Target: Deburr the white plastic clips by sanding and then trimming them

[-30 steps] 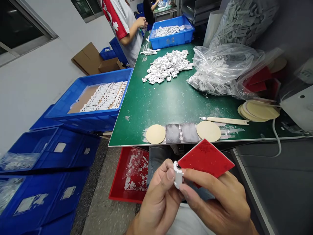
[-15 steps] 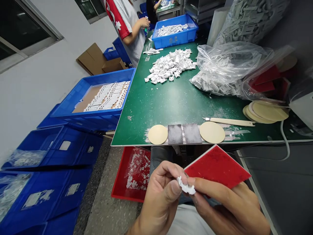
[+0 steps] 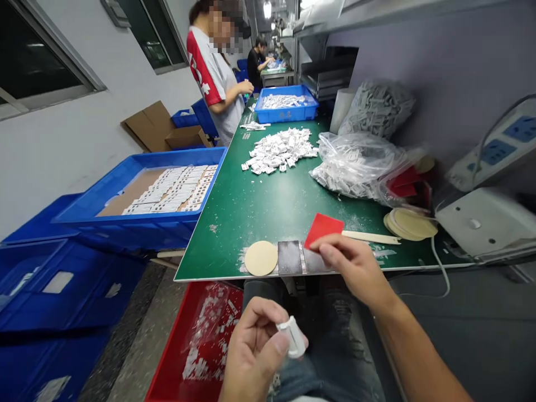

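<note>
Our left hand (image 3: 255, 349) low and near, fingers pinching a white part (image 3: 293, 336) above the lap, our right hand (image 3: 355, 267) at the worktop (image 3: 268, 206) near edge, fingers gripping a red card (image 3: 321, 228), beige disc (image 3: 261, 258) to its left.

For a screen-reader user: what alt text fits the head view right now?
A person's left hand pinches a small white plastic part over their lap, while the right hand holds a red square pad at the near edge of a green table. A heap of white parts lies farther back.
</note>
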{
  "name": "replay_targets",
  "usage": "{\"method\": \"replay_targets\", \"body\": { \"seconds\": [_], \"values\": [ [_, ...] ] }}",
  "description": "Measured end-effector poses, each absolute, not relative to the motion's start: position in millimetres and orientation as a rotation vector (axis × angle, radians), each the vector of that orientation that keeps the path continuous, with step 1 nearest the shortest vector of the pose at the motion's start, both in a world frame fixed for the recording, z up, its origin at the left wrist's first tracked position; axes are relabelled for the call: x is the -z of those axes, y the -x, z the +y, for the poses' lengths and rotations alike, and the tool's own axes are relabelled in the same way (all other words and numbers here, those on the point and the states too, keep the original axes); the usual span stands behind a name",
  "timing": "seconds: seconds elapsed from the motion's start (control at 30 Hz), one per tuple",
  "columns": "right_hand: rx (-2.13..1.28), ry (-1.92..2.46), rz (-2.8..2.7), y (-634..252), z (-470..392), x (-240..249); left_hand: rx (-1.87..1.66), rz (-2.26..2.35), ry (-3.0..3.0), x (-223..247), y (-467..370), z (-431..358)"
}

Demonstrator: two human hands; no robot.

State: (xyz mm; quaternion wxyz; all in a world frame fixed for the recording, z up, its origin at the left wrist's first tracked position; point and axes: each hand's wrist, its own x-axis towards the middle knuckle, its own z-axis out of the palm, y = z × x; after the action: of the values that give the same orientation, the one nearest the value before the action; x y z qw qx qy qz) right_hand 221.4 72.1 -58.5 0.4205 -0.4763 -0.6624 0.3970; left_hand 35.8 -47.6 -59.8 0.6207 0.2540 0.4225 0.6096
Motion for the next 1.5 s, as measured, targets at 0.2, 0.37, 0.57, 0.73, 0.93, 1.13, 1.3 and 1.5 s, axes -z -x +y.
{"method": "replay_targets", "body": {
  "seconds": [0.2,0.37,0.57,0.73,0.93,1.13,1.3,1.5],
  "values": [
    [-0.766,1.385,-1.703,-214,65,41,-1.533,1.229,-0.544,68,-22,-39],
    [-0.989,1.005,-1.888,-176,-5,37,-1.596,1.203,-0.689,77,-22,-28],
    [0.032,1.332,-1.707,-235,85,0,-1.616,1.361,-1.116,87,0,-29],
    [0.309,1.415,-1.768,-270,155,-28,-1.258,1.452,-2.052,89,26,-10],
    [0.152,1.132,-2.546,-221,77,28,-0.831,1.384,-2.644,74,19,42],
    [0.198,1.108,-2.727,-221,60,62,-0.697,1.202,-2.905,79,21,59],
    [0.233,1.043,-2.7,-226,59,73,-0.718,1.103,-3.018,96,25,57],
    [0.257,1.16,-2.441,-227,61,87,-0.808,1.3,-2.969,107,19,56]
  ]
}}
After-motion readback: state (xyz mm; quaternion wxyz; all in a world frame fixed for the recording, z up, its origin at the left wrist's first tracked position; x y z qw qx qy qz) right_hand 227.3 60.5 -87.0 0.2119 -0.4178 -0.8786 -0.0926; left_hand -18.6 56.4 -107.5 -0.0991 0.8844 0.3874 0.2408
